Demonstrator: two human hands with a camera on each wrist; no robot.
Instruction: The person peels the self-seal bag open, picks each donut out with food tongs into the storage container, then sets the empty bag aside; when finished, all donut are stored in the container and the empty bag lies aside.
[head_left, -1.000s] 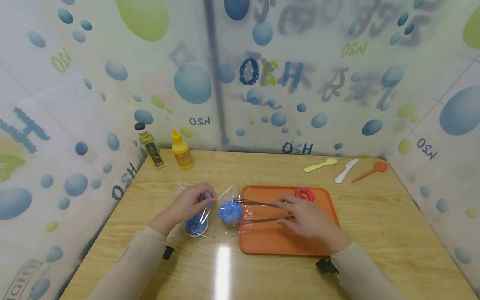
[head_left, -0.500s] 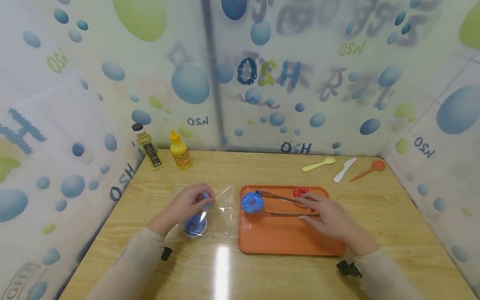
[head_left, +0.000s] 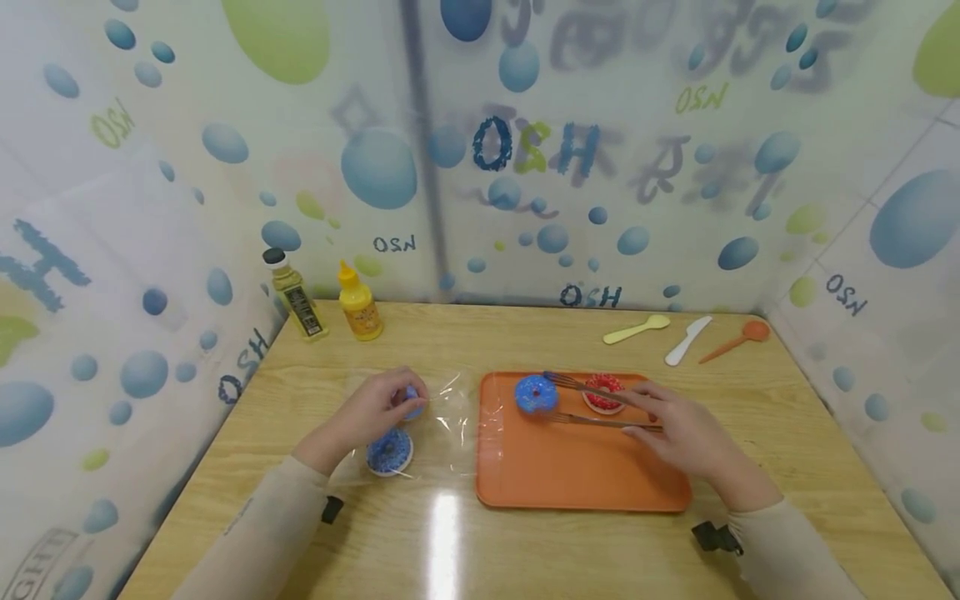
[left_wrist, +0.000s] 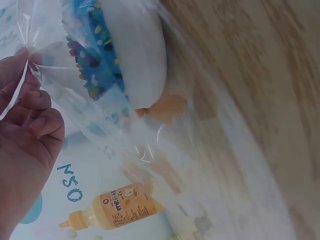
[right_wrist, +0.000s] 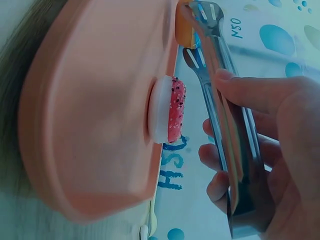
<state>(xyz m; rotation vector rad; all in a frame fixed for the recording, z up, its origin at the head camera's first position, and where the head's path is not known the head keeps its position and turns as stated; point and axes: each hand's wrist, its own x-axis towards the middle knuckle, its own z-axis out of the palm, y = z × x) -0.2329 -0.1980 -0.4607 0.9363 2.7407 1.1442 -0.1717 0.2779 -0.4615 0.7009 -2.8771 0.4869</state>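
My left hand (head_left: pixel 367 417) pinches the edge of a clear plastic bag (left_wrist: pixel 150 150), its fingertips gathered on the film in the left wrist view. Inside the bag lies a blue sprinkled donut (head_left: pixel 390 452) with a white base; another bit of blue (head_left: pixel 411 402) shows by the fingertips, partly hidden. My right hand (head_left: pixel 682 433) grips metal tongs (right_wrist: pixel 250 215), thumb on one arm and fingers on the other. Between the tongs' slotted tips is a bright blue donut (head_left: pixel 536 394), over the back left of the orange tray (head_left: pixel 570 475). A red sprinkled donut (head_left: pixel 603 393) sits on the tray, close behind the tongs.
At the back left stand an oil-coloured bottle (head_left: pixel 298 300) with a black cap and a yellow squeeze bottle (head_left: pixel 362 312). A yellow spoon (head_left: pixel 636 330), a white knife (head_left: pixel 687 342) and an orange spoon (head_left: pixel 737 340) lie at the back right. Printed walls enclose the table.
My right hand has moved right with the tongs, carrying the bright blue donut out of the bag and over the tray. The left hand stays almost still on the bag.
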